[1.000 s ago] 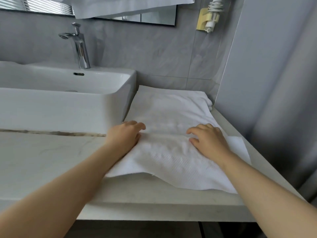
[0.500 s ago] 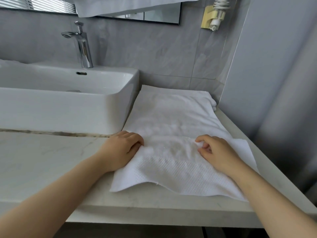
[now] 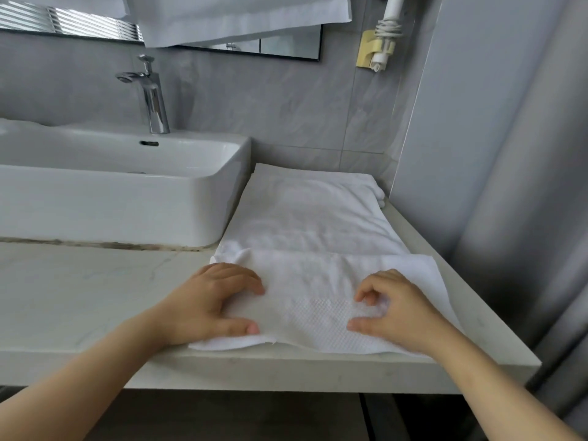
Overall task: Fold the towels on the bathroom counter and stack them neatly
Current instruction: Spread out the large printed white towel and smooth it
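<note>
A white towel (image 3: 311, 218) lies lengthwise on the pale counter (image 3: 79, 297), right of the sink, reaching from the back wall to the front edge. A raised crease crosses it about a third of the way up from the front edge. My left hand (image 3: 210, 303) sits on the towel's near left part, fingers curled and thumb stretched out, cloth gathered between them. My right hand (image 3: 401, 313) grips the near right part the same way. At the back right, rolled edges of more white towelling (image 3: 379, 197) show under the top layer.
A white rectangular sink (image 3: 111, 202) with a chrome tap (image 3: 152, 100) stands to the left, close against the towel. A grey wall (image 3: 477, 122) bounds the counter on the right. Another white towel (image 3: 238, 17) hangs above the mirror, and a wall-mounted hair dryer (image 3: 380, 46) hangs beside it.
Both hands have drawn back toward the front edge, fingers curling into the cloth. The towel's middle has bunched into a crease that now lies across it.
</note>
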`<state>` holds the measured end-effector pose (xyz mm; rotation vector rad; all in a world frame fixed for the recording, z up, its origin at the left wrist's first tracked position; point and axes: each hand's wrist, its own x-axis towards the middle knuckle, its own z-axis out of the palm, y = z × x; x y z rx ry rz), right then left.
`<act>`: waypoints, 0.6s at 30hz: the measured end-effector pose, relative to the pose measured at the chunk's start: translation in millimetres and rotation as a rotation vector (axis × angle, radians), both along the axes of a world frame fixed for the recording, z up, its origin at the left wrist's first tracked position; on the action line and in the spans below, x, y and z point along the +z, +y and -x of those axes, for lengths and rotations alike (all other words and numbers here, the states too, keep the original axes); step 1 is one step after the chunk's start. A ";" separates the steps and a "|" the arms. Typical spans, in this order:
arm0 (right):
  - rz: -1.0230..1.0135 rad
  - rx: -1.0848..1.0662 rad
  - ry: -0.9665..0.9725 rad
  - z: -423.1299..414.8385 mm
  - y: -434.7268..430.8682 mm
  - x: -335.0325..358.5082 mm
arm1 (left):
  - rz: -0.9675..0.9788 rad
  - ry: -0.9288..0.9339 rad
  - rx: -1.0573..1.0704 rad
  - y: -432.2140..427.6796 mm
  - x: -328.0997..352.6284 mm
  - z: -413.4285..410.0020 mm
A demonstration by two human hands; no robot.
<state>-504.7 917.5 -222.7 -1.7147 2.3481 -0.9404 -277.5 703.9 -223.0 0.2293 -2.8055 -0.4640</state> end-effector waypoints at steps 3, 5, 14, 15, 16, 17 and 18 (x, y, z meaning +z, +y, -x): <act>-0.203 0.107 0.065 -2.7 5.9 0.6 | 0.070 -0.125 0.001 2.0 1.2 -3.4; -0.274 0.139 0.094 -3.2 9.7 0.4 | 0.095 -0.183 0.016 3.8 1.4 -4.4; -0.257 0.155 0.156 -6.2 26.6 1.9 | 0.032 -0.072 0.069 11.8 4.7 -13.9; -0.248 0.150 0.153 -6.1 29.1 2.2 | 0.028 -0.071 0.090 12.1 6.1 -15.1; -0.240 0.141 0.151 -5.6 31.5 2.6 | 0.016 -0.070 0.115 12.6 8.1 -15.3; -0.229 0.128 0.149 -4.4 33.6 3.0 | -0.003 -0.051 0.147 13.7 11.0 -14.6; -0.219 0.104 0.152 -2.1 35.5 3.3 | -0.018 -0.006 0.179 15.0 14.3 -13.7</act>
